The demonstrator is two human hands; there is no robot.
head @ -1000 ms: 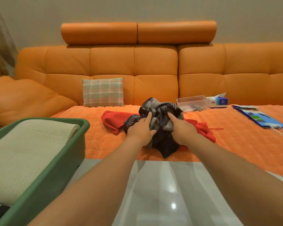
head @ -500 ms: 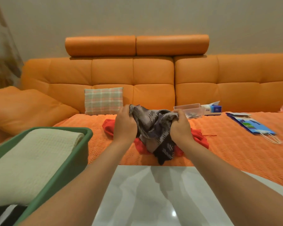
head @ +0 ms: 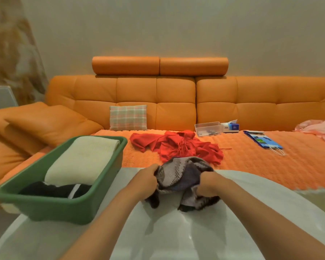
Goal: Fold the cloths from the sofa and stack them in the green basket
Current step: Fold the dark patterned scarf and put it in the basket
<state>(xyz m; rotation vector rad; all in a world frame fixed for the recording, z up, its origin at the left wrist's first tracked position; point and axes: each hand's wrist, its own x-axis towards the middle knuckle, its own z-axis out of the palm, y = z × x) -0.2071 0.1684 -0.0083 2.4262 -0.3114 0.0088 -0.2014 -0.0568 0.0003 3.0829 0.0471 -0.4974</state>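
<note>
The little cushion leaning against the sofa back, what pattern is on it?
The cushion has a plaid check of pale green, pink and cream, seen clearly in the head view.

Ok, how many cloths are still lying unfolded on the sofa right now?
2 in view: a red cloth mid-seat behind the table, and a pink cloth at the far right edge, partly cut off. More may lie outside the frame.

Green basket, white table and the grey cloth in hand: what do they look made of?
Green basket: seemingly moulded plastic, matte, with a smooth rolled rim. White table: glossy hard top, stone or glass, since it mirrors light. Grey patterned cloth: soft woven or knit fabric, crumpling in both hands.
</note>
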